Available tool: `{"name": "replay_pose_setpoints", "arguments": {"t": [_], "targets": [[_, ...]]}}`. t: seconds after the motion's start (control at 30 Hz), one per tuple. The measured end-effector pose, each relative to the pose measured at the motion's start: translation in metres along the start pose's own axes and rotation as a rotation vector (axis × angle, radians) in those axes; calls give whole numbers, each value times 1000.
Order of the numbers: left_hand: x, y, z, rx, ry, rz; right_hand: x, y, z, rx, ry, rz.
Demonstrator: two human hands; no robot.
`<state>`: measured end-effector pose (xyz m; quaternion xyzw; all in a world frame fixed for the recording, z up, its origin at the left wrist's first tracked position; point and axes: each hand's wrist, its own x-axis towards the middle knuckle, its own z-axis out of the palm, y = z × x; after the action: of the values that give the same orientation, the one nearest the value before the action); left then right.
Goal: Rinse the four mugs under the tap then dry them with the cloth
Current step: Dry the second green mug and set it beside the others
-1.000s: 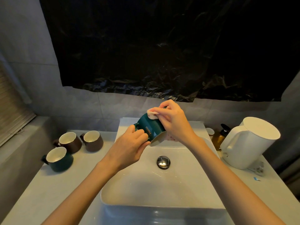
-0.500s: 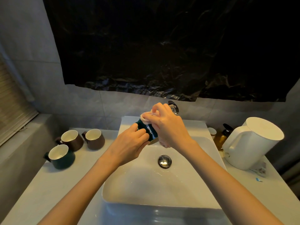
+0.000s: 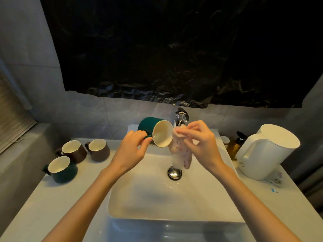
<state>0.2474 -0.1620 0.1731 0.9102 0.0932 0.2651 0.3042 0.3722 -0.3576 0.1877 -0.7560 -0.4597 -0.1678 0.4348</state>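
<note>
L hand (image 3: 130, 151) grips green mug (image 3: 153, 130) by handle, tilted over sink (image 3: 157, 206); R hand (image 3: 201, 144) pinches cloth (image 3: 180, 151) beside rim.

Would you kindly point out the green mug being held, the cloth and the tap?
held green mug (image 3: 147, 124): head view, on its dark green outer wall.
cloth (image 3: 180, 148): head view, on its hanging speckled part.
tap (image 3: 181, 116): head view, on its chrome top.

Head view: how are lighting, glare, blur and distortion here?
Head view: dim, warm light, the black sheet very dark. Head view: glints on the tap and drain plug. Head view: the cloth in the right hand looks slightly soft, the green mug in the left hand sharp. Head view: the wide angle bows the counter edges.
</note>
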Motion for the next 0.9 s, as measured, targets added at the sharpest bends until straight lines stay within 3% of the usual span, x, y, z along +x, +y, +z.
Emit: {"name": "replay_pose_setpoints", "arguments": {"t": [0.07,0.13,0.23,0.3,0.5,0.57,0.67,0.73,0.8,0.9], "targets": [[1,3,-4,-77,-9,-53,8,-9,-6,36,146,55],[0,7,-6,-128,-26,-70,13,-20,-5,-27,183,-110],[-2,16,-8,-134,-62,-25,11,-23,8,-308,-48,-453],[-2,20,-8,-78,-81,8,13,-14,17,-504,-210,-540],[-3,17,-8,25,44,104,15,-32,37,-564,-538,-228],[-2,15,-7,40,51,126,20,-43,39,-408,-597,-26],[-2,14,-6,35,42,145,29,-54,41,6,-524,190],[-1,13,-8,-2,49,123,31,-57,43,73,-503,209],[-1,10,-10,-13,47,115,28,-55,44,25,-567,102],[-2,6,-13,-12,24,91,29,-39,35,-377,-780,-142]]}}
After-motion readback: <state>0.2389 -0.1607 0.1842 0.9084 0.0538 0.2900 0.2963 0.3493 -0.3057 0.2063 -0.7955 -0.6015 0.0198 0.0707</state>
